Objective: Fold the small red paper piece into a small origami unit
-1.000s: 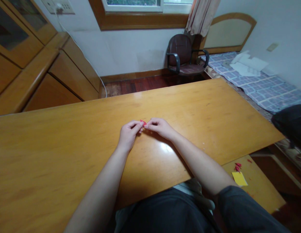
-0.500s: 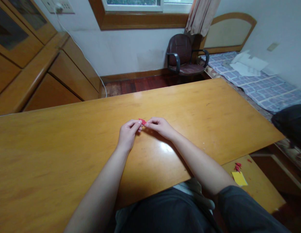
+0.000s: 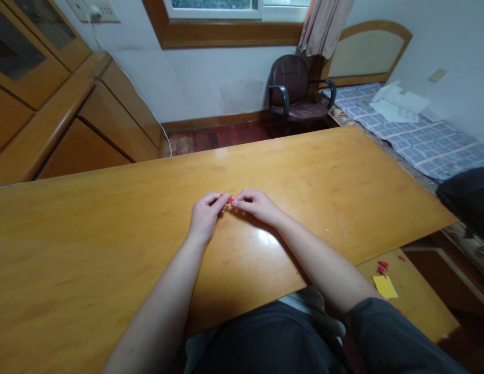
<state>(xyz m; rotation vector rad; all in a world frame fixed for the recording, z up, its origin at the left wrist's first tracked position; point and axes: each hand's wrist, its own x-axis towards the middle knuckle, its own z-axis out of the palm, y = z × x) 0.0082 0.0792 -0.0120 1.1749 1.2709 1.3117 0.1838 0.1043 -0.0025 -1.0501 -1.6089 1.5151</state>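
A small red folded piece (image 3: 230,199) is pinched between my two hands, just above the middle of the wooden table (image 3: 109,234). My left hand (image 3: 207,212) grips its left side with thumb and fingers. From the right, my right hand (image 3: 257,204) holds the other side between thumb and forefinger. Fingertips cover much of the piece, so its exact shape cannot be made out.
On a lower wooden surface (image 3: 424,301) at the right lie a yellow square (image 3: 386,286) and small red pieces (image 3: 382,267). Beyond the table stand a chair (image 3: 290,85) and a bed (image 3: 421,137). A dark object (image 3: 468,200) sits by the table's right corner.
The red piece has tilted and shifted slightly down between my fingertips, and less of it shows. Both hands keep nearly the same place.
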